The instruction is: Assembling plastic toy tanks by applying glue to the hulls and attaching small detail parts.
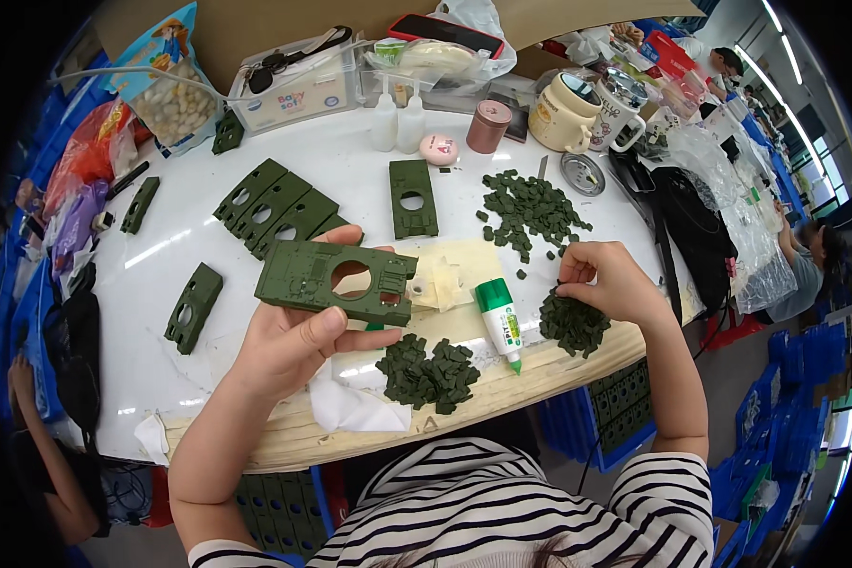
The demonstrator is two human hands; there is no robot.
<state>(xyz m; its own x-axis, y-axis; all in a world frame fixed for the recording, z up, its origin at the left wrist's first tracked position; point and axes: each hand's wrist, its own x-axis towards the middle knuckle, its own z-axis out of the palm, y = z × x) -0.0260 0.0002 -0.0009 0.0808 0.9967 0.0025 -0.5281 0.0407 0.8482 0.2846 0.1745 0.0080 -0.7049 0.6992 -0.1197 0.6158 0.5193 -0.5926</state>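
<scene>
In my left hand [279,346] is a dark green plastic model tank hull [295,276] with a large round hole, gripped between thumb and fingers above the table. My right hand [612,282] has its thumb and fingertips pinched together at the top of a pile of small dark green plastic pieces [576,328]; whatever is between them is too small to make out. A green-and-white glue bottle [502,327] lies between the hands. A second pile of pieces [430,373] is near the table's front edge, and a third heap [530,210] spreads farther back.
More green hulls lie on the table, including a stacked row [279,204] at the back left and single ones [412,222]. Two white squeeze bottles [398,125], mugs [563,112] and a clear plastic box [298,95] line the back. White tissue [355,407] lies at the front edge.
</scene>
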